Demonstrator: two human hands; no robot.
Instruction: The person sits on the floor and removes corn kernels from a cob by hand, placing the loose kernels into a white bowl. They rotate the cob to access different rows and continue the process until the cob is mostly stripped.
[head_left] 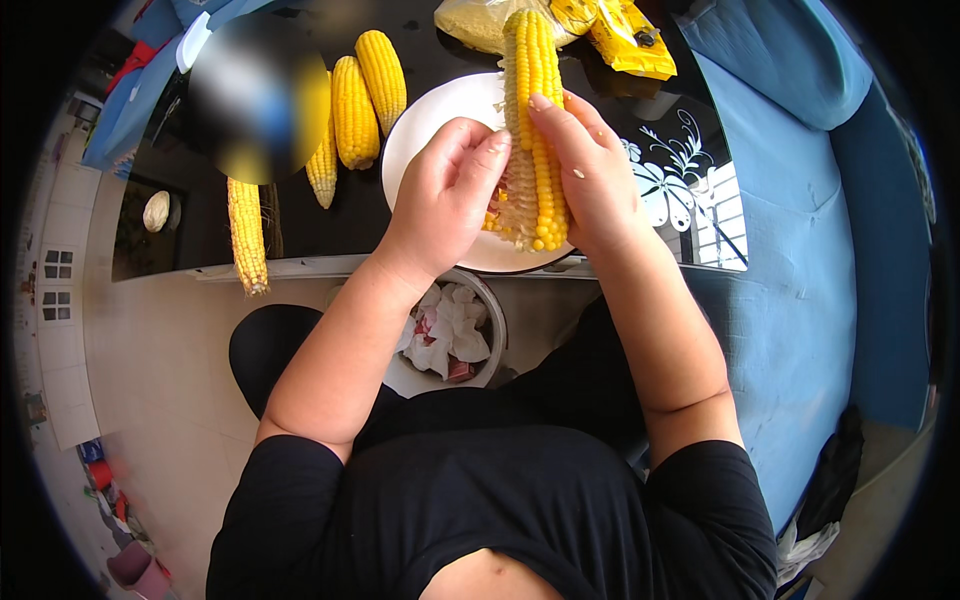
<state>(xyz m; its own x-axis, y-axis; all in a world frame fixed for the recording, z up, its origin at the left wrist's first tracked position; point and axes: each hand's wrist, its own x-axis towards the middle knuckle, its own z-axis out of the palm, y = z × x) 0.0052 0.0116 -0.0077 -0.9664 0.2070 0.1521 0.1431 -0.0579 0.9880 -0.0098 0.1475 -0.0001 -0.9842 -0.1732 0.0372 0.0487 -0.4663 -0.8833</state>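
Observation:
Upright over a white plate (425,115), a yellow corn cob (545,190) is partly stripped. Its left side shows bare pale husk sockets, while rows of kernels remain on the right. My right hand (595,175) wraps around the cob's right side, thumb lying on the kernels. Against the bare left side is my left hand (445,190), its fingers curled and the thumb tip pressed at the cob's edge. Whether loose kernels sit inside the left palm is hidden. A few kernel bits cling to both hands. Some loose kernels show on the plate between the hands.
More whole cobs (355,110) lie left of the plate on the black glossy table (205,215); one cob (246,235) overhangs its front edge. Yellow packets (630,40) sit at the back. Below stands a bin (490,345) of tissues. A blue sofa (790,250) is at right.

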